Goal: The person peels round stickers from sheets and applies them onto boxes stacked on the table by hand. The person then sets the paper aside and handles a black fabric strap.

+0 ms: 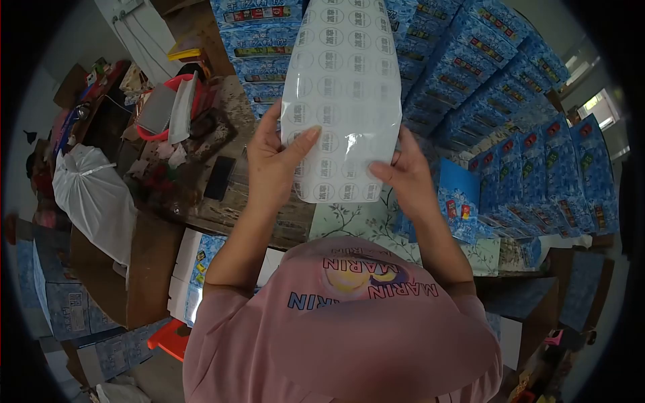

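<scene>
A long sheet of round clear stickers (339, 101) with dark printed characters stretches up and away from me above the table. My left hand (279, 151) grips its left edge, with the thumb lying on top and the other fingers behind. On the opposite edge, my right hand (403, 168) pinches the sheet near its lower right corner, thumb on the face. Light glares off the glossy surface between both hands. Below the sheet lies a pale green floral table cover (359, 225). Near my right forearm is a flat blue printed box (459, 195).
Blue printed boxes (463, 74) stand stacked at the back, with more boxes (544, 171) in a row at right. A dark phone (220, 178) rests on the worn table left of my arm. Farther left are a red basket (151, 131) and a white plastic bag (97, 201).
</scene>
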`<state>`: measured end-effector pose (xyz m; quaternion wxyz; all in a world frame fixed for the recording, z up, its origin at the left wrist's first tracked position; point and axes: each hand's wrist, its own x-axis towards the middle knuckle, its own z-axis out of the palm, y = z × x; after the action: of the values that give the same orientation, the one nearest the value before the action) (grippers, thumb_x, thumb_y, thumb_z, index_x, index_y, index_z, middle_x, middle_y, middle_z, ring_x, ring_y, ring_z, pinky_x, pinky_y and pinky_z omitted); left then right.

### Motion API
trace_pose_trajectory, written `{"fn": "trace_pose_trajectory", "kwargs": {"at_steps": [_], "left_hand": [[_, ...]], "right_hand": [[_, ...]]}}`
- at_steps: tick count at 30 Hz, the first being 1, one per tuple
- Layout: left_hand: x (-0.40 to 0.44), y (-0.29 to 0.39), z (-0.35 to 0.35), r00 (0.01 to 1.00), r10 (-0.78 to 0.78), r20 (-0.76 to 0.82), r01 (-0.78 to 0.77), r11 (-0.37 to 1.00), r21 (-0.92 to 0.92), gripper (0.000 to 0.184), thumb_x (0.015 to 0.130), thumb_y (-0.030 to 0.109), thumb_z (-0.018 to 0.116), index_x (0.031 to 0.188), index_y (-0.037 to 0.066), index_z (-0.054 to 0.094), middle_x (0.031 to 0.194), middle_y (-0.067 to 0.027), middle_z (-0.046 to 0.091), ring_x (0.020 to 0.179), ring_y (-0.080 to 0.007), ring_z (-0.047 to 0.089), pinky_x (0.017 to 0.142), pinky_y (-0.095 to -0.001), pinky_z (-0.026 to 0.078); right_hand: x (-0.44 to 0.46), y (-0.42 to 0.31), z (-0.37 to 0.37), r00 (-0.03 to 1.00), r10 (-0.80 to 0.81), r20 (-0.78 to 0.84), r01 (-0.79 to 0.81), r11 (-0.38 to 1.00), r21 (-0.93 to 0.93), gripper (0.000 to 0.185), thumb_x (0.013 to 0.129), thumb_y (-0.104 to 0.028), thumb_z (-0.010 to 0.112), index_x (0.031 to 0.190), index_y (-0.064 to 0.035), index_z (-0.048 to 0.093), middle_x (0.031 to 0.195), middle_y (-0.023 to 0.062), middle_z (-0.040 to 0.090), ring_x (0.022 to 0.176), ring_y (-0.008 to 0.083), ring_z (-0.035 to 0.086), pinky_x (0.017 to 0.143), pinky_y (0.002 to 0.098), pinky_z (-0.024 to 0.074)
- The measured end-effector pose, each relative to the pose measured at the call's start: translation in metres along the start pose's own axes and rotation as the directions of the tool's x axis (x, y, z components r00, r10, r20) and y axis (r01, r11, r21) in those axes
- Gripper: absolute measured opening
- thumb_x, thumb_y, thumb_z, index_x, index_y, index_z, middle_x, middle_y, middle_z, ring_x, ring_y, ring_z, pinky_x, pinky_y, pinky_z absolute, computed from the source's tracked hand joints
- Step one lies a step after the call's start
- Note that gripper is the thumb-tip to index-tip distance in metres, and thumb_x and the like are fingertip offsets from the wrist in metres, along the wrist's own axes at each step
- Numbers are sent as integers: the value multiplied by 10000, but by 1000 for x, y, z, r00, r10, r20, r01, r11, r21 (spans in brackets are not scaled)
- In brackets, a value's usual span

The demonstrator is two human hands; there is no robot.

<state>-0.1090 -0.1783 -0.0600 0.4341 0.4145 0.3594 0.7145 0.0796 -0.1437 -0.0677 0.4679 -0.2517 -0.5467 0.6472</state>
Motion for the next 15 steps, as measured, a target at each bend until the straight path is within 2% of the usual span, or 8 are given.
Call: {"fn": "trace_pose_trajectory", "kwargs": {"at_steps": [1,2,4,8,11,12,14,15], "left_hand": [[-2,3,5,998,54,-20,-55,998,-8,467,803,-9,590,1235,-22,413,1035,-121,601,829,-136,608,726,-262,497],[-5,4,7,993,107,-42,-108,994,-14,508,800,-7,597,1262,-18,387,1037,-122,600,838,-141,607,735,-267,494],[-10,-3,2,997,77,-4,-77,997,17,535,802,-10,593,1284,-12,361,1050,-132,593,875,-145,597,750,-266,488],[-13,-8,0,991,94,92,-101,992,79,568,811,-20,577,1319,7,326,1083,-167,571,959,-163,567,796,-263,464],[-15,-6,1,984,94,152,-106,992,71,540,809,-16,579,1307,49,381,1152,-148,549,974,-149,559,816,-253,452],[-17,-4,-2,982,100,161,-112,991,69,540,809,-16,579,1307,49,381,1152,-148,549,974,-149,559,816,-253,452],[-16,2,-16,881,-116,459,-72,925,373,497,797,-17,586,1266,89,457,1205,-107,534,995,-129,552,821,-249,447],[-10,8,-20,828,-86,554,-180,895,408,447,779,-36,586,1202,97,529,1196,-83,549,977,-129,571,792,-254,461]], "right_hand": [[-10,3,2,1000,-16,7,17,993,-121,716,810,9,573,1368,-3,124,956,146,626,852,169,609,765,258,466],[-18,4,4,1000,-11,4,11,992,-122,716,810,9,573,1368,-3,124,956,146,626,852,169,609,765,258,466],[-29,3,7,987,-131,-93,123,988,-90,770,803,28,571,1386,-29,71,952,168,626,885,169,603,763,257,460],[-37,0,2,971,-207,-120,193,973,-124,771,807,14,571,1388,-34,68,931,172,632,881,171,606,758,253,459],[-32,-2,-6,979,-193,-66,181,971,-155,723,826,-17,551,1387,-32,95,984,175,617,925,173,590,781,260,449],[-22,-5,-11,975,-184,-123,172,980,-103,686,836,-41,539,1382,-28,125,1024,171,601,949,181,581,803,274,448],[1,-18,-25,961,-199,-192,189,980,-66,652,845,-65,527,1378,-24,154,1064,167,585,973,188,573,825,289,446],[13,-29,-33,951,-180,-252,213,971,111,614,845,-91,529,1362,-21,206,1086,155,573,982,197,569,841,303,446]]}}
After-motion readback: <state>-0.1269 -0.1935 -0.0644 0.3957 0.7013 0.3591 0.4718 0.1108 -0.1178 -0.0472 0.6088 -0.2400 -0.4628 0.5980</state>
